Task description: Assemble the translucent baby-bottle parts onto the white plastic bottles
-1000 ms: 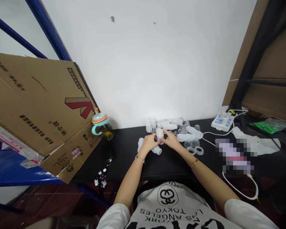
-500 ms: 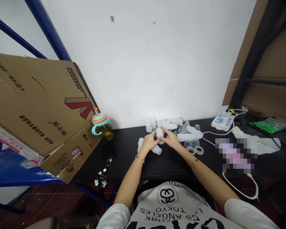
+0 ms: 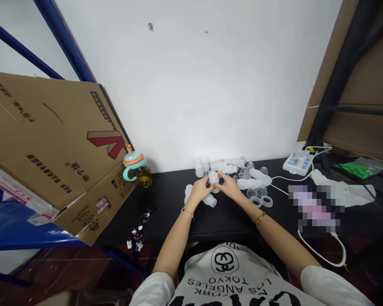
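A small translucent white bottle point(image 3: 213, 177) stands between my two hands over the black table, its narrower top facing up. My left hand point(image 3: 200, 189) pinches it from the left with thumb and fingers. From the right, my right hand point(image 3: 229, 185) closes on the same piece, thumb near its lower part. Another translucent bottle point(image 3: 210, 200) lies beside my left hand, partly hidden by it. More white bottles point(image 3: 253, 182) lie right of my right hand. Near them are clear dome caps point(image 3: 252, 192) and two translucent rings point(image 3: 267, 201).
On the left are a cardboard box point(image 3: 60, 144), a teal-lidded jug point(image 3: 137, 165) and a phone point(image 3: 146, 201) with a charm string point(image 3: 136, 239). A white device point(image 3: 296, 161) with cables and a white plastic bag point(image 3: 360, 193) lie on the right of the black table point(image 3: 172, 225).
Almost nothing has shifted. Both hands keep hold of the small bottle at the same spot, and the things on the table lie as before.
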Motion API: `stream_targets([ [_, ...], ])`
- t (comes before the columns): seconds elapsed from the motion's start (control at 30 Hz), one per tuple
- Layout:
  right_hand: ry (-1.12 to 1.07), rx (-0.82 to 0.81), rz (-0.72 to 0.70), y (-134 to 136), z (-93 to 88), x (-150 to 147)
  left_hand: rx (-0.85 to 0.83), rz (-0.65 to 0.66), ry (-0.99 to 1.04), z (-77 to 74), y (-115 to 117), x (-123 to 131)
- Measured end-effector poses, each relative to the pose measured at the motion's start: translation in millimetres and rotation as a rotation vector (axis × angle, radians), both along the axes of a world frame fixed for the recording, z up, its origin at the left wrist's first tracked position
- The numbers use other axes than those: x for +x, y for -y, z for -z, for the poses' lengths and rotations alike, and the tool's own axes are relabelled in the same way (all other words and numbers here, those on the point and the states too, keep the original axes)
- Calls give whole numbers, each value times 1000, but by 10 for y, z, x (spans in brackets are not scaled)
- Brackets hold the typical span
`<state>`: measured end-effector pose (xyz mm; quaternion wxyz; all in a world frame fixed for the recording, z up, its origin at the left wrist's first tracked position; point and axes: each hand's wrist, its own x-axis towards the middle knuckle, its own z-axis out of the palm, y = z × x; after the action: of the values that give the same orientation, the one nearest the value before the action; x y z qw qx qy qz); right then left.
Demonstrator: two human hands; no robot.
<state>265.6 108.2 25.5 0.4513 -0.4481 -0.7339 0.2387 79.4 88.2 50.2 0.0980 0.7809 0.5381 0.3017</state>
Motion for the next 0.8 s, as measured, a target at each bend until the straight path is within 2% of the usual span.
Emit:
stream_targets([
  [0.33, -120, 48, 64, 108, -188, 7, -36, -8, 15, -17, 10, -5],
  [0.43, -134, 88, 129, 93, -231, 70, -26, -2, 15, -14, 5, -6],
  [0.67, 226, 212, 473, -43, -301, 392, -29, -7, 21, 5, 2, -13],
  [0.8, 370, 165, 592, -152, -279, 621, -34, -6, 15, 15, -2, -20],
])
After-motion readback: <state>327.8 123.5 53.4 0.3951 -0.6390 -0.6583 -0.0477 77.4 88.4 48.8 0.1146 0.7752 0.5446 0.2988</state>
